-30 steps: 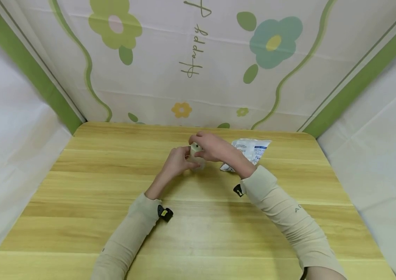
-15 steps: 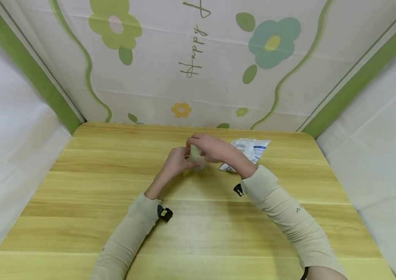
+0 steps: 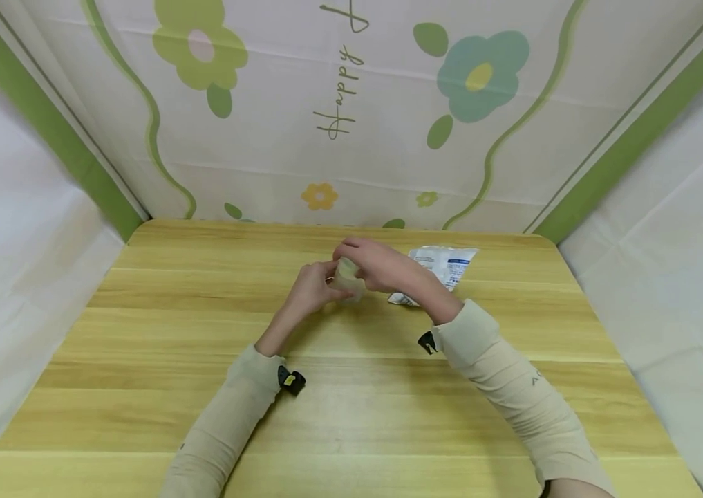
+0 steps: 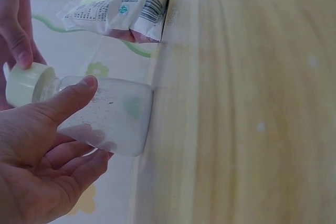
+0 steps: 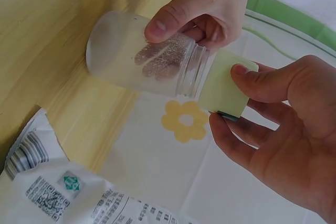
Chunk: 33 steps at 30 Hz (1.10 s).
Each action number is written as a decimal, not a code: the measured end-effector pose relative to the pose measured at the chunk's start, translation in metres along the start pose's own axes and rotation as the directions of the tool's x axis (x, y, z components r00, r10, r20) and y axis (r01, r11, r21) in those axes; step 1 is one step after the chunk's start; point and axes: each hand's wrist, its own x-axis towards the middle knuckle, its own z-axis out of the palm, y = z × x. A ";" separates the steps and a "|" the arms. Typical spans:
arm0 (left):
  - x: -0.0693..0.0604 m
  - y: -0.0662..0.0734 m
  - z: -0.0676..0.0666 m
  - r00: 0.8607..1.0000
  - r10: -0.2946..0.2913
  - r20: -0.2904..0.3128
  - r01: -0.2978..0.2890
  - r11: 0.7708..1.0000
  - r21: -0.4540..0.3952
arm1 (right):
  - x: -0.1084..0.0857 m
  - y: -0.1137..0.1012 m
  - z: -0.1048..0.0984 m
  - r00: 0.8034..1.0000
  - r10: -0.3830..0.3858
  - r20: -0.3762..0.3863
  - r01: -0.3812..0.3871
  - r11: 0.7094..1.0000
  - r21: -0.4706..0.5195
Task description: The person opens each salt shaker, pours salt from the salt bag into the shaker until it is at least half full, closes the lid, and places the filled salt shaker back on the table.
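Note:
A clear jar [image 5: 118,51] with a threaded neck stands on the table, with a few specks on its inner wall. My left hand [image 4: 47,150] grips the jar's body, thumb on the near side and fingers behind. A pale green cap [image 5: 223,85] sits at the jar's mouth, with some threads showing below it. My right hand [image 5: 289,114] pinches this cap between thumb and fingers. In the head view both hands hide much of the jar [image 3: 350,285], and the right hand covers part of the cap.
A white printed plastic packet [image 3: 444,263] lies on the wooden table [image 3: 339,415], just right of the jar and partly behind the right forearm. A white curtain [image 3: 264,138] with flowers hangs along the table's back edge.
My right hand has shifted and turned slightly on the cap, and the dark spot on the cap is now out of sight in the head view. The left hand keeps its hold.

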 end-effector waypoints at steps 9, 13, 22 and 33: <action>-0.001 0.001 0.000 1.000 -0.008 -0.005 0.008 1.000 0.012 | -0.012 -0.004 0.001 1.000 0.020 -0.012 -0.020 1.000 0.011; -0.002 0.000 0.000 1.000 -0.002 -0.010 0.002 1.000 0.000 | -0.019 -0.006 0.002 1.000 0.018 -0.017 -0.018 1.000 0.014; -0.001 0.000 0.000 1.000 -0.010 -0.010 0.010 1.000 -0.003 | -0.038 -0.011 0.011 1.000 -0.015 -0.016 0.014 0.999 -0.038; -0.001 0.000 0.002 0.999 -0.037 -0.014 0.038 0.999 0.023 | -0.065 -0.016 0.032 0.999 -0.033 0.028 0.033 0.999 0.005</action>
